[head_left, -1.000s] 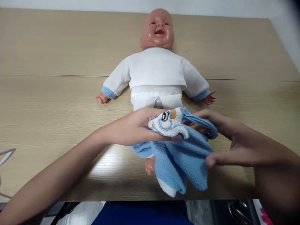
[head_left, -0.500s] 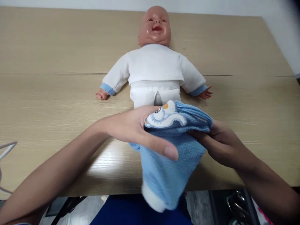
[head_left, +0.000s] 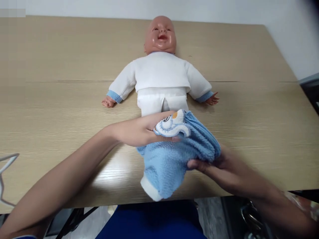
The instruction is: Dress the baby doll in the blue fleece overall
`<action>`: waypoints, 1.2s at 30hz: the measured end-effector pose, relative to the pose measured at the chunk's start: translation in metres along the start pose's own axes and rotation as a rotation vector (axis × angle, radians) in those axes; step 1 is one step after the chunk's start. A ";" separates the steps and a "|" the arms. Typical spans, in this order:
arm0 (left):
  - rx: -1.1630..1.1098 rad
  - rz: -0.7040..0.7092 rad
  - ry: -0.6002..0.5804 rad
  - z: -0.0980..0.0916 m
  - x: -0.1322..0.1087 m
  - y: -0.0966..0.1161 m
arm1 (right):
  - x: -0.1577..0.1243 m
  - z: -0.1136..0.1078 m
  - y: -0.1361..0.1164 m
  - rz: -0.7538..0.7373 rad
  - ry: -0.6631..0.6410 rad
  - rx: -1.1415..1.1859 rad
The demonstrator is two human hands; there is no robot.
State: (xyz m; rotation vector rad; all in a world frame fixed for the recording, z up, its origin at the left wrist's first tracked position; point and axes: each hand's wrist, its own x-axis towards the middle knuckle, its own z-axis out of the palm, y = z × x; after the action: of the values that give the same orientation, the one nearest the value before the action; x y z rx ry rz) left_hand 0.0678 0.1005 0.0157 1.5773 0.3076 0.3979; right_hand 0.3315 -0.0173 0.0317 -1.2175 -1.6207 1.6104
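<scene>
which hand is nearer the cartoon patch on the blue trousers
Left. The left hand touches the cartoon patch; the right hand grips the bunched blue trousers beside it.

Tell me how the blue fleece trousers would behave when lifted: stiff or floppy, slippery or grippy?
Probably floppy: the blue fleece trousers bunch into folds at the right hand, and the leg with its white cuff hangs limp. Likely light and not slippery: the nap looks fuzzy.

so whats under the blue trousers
The white-clad doll runs in under the blue trousers, above the table. Its legs and feet are covered and cannot be seen.
</scene>
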 end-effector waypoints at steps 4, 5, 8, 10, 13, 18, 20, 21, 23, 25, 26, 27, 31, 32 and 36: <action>-0.111 -0.092 -0.034 -0.008 -0.003 -0.001 | 0.000 0.001 0.025 0.008 0.191 0.141; -0.174 -0.117 -0.066 -0.010 -0.004 -0.001 | 0.002 0.001 0.029 0.007 0.211 0.153; -0.261 -0.169 -0.176 -0.012 -0.005 0.000 | 0.006 0.002 0.035 0.015 0.215 0.172; -0.201 -0.158 -0.172 -0.011 -0.004 0.000 | 0.006 0.003 0.033 0.008 0.224 0.174; -0.133 -0.101 -0.086 -0.008 -0.002 -0.002 | 0.006 0.003 0.028 -0.009 0.240 0.186; -0.055 -0.025 0.040 -0.007 0.000 -0.004 | 0.010 0.003 0.021 0.073 0.035 0.239; -0.033 -0.027 0.019 -0.006 0.001 -0.001 | 0.012 0.004 0.018 0.101 -0.110 0.291; -0.029 -0.032 0.002 -0.004 0.001 0.001 | 0.014 0.005 0.016 0.107 -0.149 0.324; -0.031 -0.045 -0.006 -0.001 0.002 0.006 | 0.016 0.007 0.016 0.130 -0.129 0.371; -0.062 -0.076 -0.024 0.001 0.002 0.009 | 0.016 0.009 0.018 0.148 -0.044 0.395; -0.095 -0.094 -0.059 0.002 0.001 0.010 | 0.015 0.010 0.018 0.147 -0.007 0.402; -0.133 -0.109 -0.110 0.002 0.001 0.009 | 0.014 0.011 0.018 0.134 0.020 0.405; -0.100 -0.115 -0.127 0.002 0.003 0.007 | 0.007 0.024 0.010 0.098 0.173 0.408; -0.051 -0.110 -0.085 0.003 0.003 0.006 | 0.005 0.029 0.008 0.115 0.229 0.416; 0.090 -0.096 0.014 0.012 0.007 0.007 | -0.003 0.051 0.011 0.202 0.490 0.389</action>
State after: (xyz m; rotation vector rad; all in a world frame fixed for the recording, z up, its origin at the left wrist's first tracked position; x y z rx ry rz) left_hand 0.0791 0.0922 0.0225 1.6409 0.4151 0.3240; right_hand 0.2905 -0.0455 0.0142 -1.4464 -0.8609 1.4961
